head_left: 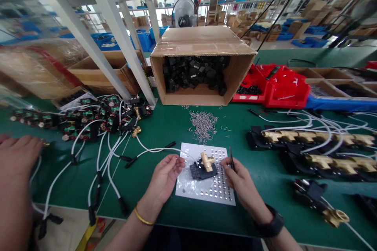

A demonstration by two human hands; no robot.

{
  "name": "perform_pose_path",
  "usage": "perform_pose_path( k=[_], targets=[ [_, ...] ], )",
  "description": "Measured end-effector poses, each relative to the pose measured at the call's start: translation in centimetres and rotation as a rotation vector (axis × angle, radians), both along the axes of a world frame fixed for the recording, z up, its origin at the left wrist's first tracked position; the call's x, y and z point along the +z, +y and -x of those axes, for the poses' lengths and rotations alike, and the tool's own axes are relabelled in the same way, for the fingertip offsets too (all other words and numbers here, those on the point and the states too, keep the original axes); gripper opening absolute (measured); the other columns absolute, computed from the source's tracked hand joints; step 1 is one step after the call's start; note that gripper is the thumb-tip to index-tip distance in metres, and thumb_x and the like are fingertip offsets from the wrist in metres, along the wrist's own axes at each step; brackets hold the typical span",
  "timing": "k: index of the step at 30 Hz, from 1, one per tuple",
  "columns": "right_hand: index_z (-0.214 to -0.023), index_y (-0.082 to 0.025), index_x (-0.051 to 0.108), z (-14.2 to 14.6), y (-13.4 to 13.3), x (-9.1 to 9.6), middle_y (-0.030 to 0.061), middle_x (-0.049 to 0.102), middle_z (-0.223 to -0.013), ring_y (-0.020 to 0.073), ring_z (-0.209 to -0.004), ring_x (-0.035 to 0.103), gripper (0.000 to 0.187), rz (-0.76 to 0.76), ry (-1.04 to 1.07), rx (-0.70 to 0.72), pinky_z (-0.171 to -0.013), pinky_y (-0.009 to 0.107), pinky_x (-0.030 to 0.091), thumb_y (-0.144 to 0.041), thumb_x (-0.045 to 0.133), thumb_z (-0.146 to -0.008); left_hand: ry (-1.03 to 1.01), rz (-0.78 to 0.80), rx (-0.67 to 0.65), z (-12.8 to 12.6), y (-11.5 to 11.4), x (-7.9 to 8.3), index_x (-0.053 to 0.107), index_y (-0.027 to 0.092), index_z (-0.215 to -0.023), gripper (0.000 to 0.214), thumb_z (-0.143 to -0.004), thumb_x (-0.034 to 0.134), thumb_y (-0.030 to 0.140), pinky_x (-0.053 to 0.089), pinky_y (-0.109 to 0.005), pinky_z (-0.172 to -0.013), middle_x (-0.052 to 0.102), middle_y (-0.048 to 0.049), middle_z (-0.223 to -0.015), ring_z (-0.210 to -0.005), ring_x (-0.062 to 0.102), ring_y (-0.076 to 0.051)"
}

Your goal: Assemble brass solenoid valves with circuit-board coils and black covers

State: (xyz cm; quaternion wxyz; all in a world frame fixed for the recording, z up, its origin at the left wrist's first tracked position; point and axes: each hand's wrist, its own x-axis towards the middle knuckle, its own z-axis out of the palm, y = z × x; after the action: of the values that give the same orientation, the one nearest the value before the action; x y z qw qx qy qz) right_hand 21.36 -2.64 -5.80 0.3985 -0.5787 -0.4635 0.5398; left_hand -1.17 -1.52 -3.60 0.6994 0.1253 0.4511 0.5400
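Observation:
A small black part with a brass T-fitting (pixel 205 164) sits on a white perforated plate (pixel 206 192) on the green table. My left hand (pixel 166 176) is curled just left of it, fingertips pinching the thin white wire (pixel 156 150) that leads to the part. My right hand (pixel 240 178) rests on the plate's right edge, fingers closed on a thin dark tool, perhaps tweezers (pixel 231 157), pointing up.
A pile of small metal pins (pixel 203 125) lies behind the plate. An open cardboard box (pixel 203 66) of black parts lies on its side. Wired assemblies (pixel 88 119) lie left, brass-fitted units (pixel 315 145) right, red bins (pixel 277 86) behind. Another person's hand (pixel 17 157) rests far left.

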Motion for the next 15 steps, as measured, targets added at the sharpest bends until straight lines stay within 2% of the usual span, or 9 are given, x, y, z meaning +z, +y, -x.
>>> perform_pose_path(
  k=[3, 5, 7, 10, 13, 15],
  targets=[
    [-0.091, -0.018, 0.051, -0.3, 2.5, 1.0, -0.0038, 0.047, -0.064, 0.0078, -0.044, 0.035, 0.025, -0.021, -0.036, 0.115, -0.04, 0.02, 0.028, -0.041, 0.047, -0.081, -0.025, -0.002, -0.06, -0.2, 0.7, -0.1, 0.059, 0.012, -0.076, 0.008, -0.071, 0.065, 0.014, 0.05, -0.025, -0.072, 0.069, -0.0105, -0.082, -0.077, 0.066, -0.017],
    [-0.092, -0.018, 0.051, -0.2, 4.1, 1.3, -0.0017, 0.051, -0.073, 0.0077, -0.048, 0.039, 0.023, -0.049, -0.076, 0.196, -0.042, 0.019, 0.031, -0.037, 0.049, -0.08, -0.013, -0.023, -0.079, -0.3, 0.9, -0.2, 0.059, 0.012, -0.074, 0.011, -0.068, 0.068, 0.016, 0.049, -0.026, -0.076, 0.069, -0.0099, -0.082, -0.08, 0.065, -0.018],
    [-0.089, -0.017, 0.052, 0.0, 5.1, 1.3, -0.0009, 0.053, -0.076, 0.0086, -0.054, 0.044, 0.017, -0.085, -0.121, 0.247, -0.047, 0.02, 0.034, -0.03, 0.051, -0.079, 0.043, -0.059, -0.071, -0.6, 1.0, -0.2, 0.061, 0.012, -0.072, 0.018, -0.063, 0.074, 0.019, 0.048, -0.021, -0.071, 0.067, -0.0054, -0.075, -0.073, 0.063, -0.013],
    [-0.08, -0.015, 0.056, 0.3, 5.8, 1.1, 0.0, 0.057, -0.072, 0.0115, -0.062, 0.051, 0.008, -0.119, -0.182, 0.26, -0.056, 0.021, 0.039, -0.019, 0.053, -0.074, 0.17, -0.089, -0.058, -1.1, 0.8, -0.2, 0.062, 0.012, -0.07, 0.028, -0.055, 0.08, 0.027, 0.042, -0.017, -0.054, 0.059, 0.0017, -0.057, -0.054, 0.052, -0.007],
    [-0.076, -0.013, 0.062, 0.6, 5.4, 1.5, 0.0026, 0.065, -0.077, 0.0145, -0.072, 0.059, 0.01, -0.167, -0.241, 0.243, -0.065, 0.022, 0.044, -0.011, 0.054, -0.07, 0.373, -0.08, -0.1, -1.1, 0.5, -0.6, 0.062, 0.014, -0.064, 0.036, -0.051, 0.079, 0.042, 0.04, -0.022, -0.048, 0.056, 0.0008, -0.051, -0.049, 0.05, -0.01],
    [-0.073, -0.014, 0.066, 0.9, 5.2, 1.6, 0.0016, 0.067, -0.072, 0.0153, -0.071, 0.061, 0.016, -0.199, -0.307, 0.226, -0.065, 0.022, 0.045, -0.007, 0.053, -0.068, 0.5, -0.087, -0.169, -0.7, 0.7, -1.5, 0.063, 0.016, -0.063, 0.039, -0.05, 0.077, 0.05, 0.043, -0.026, -0.05, 0.06, -0.0013, -0.054, -0.05, 0.053, -0.014]
  ],
)
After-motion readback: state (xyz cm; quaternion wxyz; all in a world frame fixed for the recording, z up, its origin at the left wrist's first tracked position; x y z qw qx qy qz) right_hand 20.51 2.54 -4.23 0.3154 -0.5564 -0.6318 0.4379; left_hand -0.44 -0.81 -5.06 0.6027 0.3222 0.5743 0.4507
